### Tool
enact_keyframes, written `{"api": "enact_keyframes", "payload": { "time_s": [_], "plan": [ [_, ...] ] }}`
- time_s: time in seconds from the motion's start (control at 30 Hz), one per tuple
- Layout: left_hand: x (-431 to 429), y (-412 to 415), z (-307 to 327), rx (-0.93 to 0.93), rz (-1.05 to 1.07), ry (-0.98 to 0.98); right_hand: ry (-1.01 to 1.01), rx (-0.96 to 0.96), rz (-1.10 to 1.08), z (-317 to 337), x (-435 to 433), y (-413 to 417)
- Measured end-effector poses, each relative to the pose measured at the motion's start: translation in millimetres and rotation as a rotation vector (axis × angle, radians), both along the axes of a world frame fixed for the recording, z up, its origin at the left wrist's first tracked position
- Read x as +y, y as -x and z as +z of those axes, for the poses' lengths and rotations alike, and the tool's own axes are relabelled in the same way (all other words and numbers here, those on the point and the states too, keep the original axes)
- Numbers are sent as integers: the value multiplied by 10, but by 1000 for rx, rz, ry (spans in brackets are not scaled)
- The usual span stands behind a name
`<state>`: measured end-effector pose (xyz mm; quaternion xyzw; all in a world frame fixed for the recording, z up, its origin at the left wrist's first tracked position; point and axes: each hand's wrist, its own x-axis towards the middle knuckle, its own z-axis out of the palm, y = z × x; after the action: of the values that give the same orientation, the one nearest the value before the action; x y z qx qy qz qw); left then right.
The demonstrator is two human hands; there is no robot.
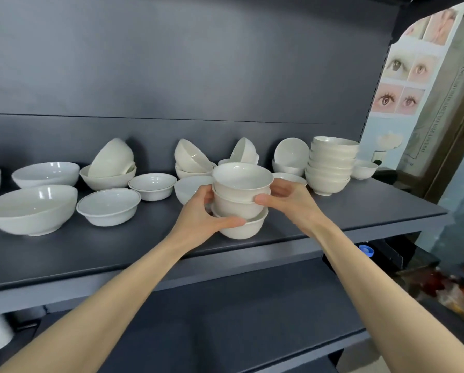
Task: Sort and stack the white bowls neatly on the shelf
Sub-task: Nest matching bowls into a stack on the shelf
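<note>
We're mid-stacking: left hand (208,211) and right hand (287,196) both grip a three-bowl stack (241,200) at the shelf (333,214) front, likely next joining the tall stack (330,166).

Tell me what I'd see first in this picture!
The left hand and right hand hold a little stack of three bowls at the middle of the dark shelf. A taller stack stands to its right, and loose bowls, some tipped, spread to the left.
</note>
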<state>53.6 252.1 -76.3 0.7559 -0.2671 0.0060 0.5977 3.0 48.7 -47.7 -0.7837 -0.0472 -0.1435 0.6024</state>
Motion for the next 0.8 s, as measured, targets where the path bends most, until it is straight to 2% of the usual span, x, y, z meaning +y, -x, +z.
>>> {"api": "enact_keyframes", "payload": {
  "time_s": [0.23,0.4,0.63,0.8],
  "plan": [
    [-156,198,-78,-48,98,22,-13,8,117,-135,-150,-60],
    [-162,203,-172,29,147,2,-7,23,143,-219,-214,-127],
    [-239,212,-186,20,201,12,-12,17,163,-220,-298,-148],
    [-435,146,-193,20,147,27,-10,14,129,-219,-492,-163]
  ]
}}
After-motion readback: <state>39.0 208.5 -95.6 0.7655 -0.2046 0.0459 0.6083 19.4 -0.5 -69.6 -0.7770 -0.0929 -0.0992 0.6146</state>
